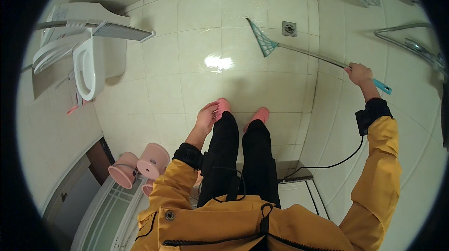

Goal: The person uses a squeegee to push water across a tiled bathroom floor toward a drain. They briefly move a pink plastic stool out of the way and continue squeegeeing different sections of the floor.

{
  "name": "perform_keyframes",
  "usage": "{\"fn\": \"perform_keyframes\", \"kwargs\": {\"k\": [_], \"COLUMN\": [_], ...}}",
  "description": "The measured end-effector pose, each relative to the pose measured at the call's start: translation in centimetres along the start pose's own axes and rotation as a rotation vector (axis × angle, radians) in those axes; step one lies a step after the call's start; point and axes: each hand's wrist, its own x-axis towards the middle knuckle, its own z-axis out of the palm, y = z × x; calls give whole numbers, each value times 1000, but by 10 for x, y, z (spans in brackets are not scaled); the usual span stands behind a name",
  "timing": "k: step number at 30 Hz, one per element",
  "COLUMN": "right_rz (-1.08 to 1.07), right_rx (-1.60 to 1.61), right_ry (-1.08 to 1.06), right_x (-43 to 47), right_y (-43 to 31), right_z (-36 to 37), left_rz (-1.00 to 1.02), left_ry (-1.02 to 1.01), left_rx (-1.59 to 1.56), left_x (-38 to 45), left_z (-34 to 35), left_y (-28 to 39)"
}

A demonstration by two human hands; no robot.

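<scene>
My right hand [360, 73] is closed around the metal pole of a floor squeegee [312, 53], just above its blue grip end. The squeegee's teal triangular head [263, 39] rests on the tiled floor [200, 51], its dark blade edge facing left. Around the head the tiles look wet, with small droplets and a bright light reflection. My left hand [207, 117] hangs by my left leg with its fingers loosely bent and nothing visible in it. In this view it overlaps one pink slipper [221, 105].
A square floor drain [289, 29] lies right of the squeegee head. On the left stands a white toilet [89, 68] with its seat raised. Pink buckets [153, 161] sit behind me at lower left. A metal shower pipe [400, 28] runs along the right wall.
</scene>
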Motion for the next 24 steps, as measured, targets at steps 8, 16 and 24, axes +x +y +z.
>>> {"fn": "perform_keyframes", "kwargs": {"k": [8, 16, 24], "right_rz": [-77, -352, -168], "right_rx": [-77, -72, -161], "right_ry": [161, 27, 92], "right_x": [-38, -74, -36], "right_y": [20, -28, 46], "right_z": [17, 90, 85], "left_rz": [-11, -34, -23], "left_ry": [0, 4, 11], "left_rx": [57, 85, 120], "left_x": [4, 0, 3], "left_z": [8, 13, 20], "left_y": [0, -9, -15]}}
